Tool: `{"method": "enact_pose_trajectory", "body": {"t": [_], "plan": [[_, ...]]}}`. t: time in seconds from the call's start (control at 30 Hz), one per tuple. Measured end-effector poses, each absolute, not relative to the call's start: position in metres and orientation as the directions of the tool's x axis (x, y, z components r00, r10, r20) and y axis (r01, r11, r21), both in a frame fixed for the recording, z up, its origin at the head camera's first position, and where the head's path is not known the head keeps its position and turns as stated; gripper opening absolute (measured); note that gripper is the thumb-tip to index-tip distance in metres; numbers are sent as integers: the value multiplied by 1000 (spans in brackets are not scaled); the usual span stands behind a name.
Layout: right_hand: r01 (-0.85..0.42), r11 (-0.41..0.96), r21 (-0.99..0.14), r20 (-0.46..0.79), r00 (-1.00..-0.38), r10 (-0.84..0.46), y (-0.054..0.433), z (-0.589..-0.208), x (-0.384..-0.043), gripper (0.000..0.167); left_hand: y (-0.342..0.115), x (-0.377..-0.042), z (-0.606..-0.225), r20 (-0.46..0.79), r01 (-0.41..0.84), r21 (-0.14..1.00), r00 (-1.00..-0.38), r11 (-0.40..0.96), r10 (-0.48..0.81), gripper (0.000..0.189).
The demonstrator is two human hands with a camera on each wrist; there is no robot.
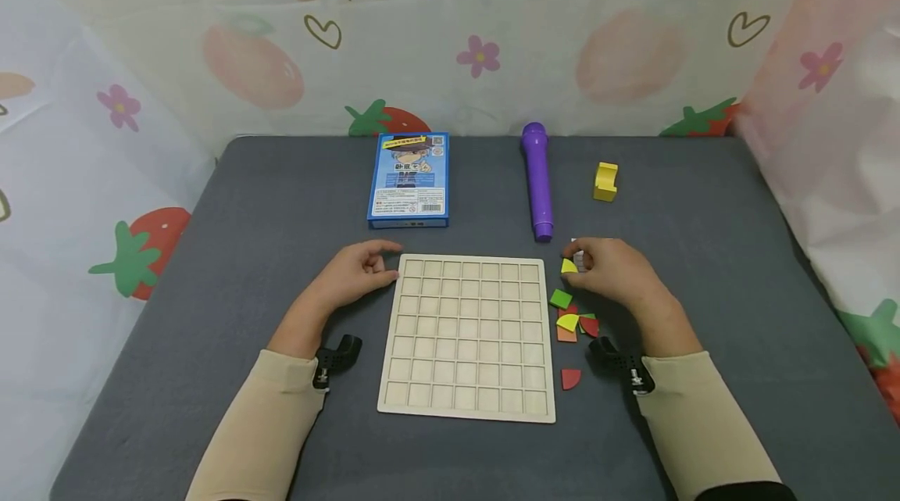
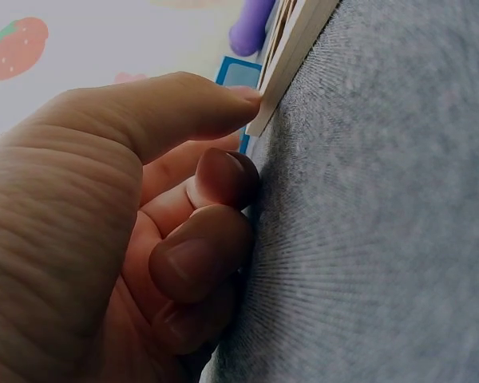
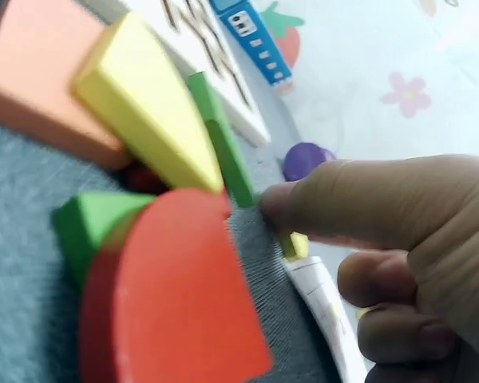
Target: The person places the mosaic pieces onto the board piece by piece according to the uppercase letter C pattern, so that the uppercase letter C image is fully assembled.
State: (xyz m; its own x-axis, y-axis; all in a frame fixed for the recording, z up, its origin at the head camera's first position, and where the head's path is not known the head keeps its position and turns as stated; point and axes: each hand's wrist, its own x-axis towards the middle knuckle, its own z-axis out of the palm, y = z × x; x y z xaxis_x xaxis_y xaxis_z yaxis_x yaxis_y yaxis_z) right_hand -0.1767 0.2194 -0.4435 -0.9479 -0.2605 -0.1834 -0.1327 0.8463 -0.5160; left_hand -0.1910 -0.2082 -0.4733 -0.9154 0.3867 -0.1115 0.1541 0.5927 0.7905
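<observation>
A pale wooden grid board [image 1: 467, 333] lies flat before me. At its far left corner my left hand [image 1: 355, 273] touches the edge with the thumb; its index finger reaches to the corner, and the other fingers bend loosely on the cloth. Right of the board, my right hand [image 1: 615, 270] pinches a yellow quarter-round piece [image 1: 569, 266] between thumb and index finger. Near it lie a green square piece [image 1: 560, 298], another yellow piece [image 1: 566, 323], an orange piece [image 1: 566, 335] and a red quarter-round piece [image 3: 184, 295]. A white object [image 3: 327, 311] is partly hidden under the right hand.
Behind the board lies a blue box [image 1: 409, 180]. A purple microphone-shaped object [image 1: 537, 180] and a yellow block [image 1: 605, 181] stand farther right. One red quarter-round piece [image 1: 571, 379] lies apart by the board's near right side. Grey cloth [image 1: 281, 196] covers the table.
</observation>
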Motion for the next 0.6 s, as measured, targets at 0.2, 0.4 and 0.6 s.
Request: {"method": "enact_pose_trajectory", "body": {"t": [0.2, 0.4, 0.6], "plan": [[-156, 842, -516, -139, -955, -262, 221, -445, -177, 31, -207, -190, -472, -133, 136, 786, -916, 603, 380, 41], [-226, 792, -567, -36, -954, -298, 215, -438, -173, 27, -209, -182, -474, -128, 143, 782, -916, 607, 380, 41], [-288, 730, -620, 46, -942, -332, 202, -419, -164, 30, -209, -174, -474, -158, 137, 792, -896, 594, 416, 50]]}}
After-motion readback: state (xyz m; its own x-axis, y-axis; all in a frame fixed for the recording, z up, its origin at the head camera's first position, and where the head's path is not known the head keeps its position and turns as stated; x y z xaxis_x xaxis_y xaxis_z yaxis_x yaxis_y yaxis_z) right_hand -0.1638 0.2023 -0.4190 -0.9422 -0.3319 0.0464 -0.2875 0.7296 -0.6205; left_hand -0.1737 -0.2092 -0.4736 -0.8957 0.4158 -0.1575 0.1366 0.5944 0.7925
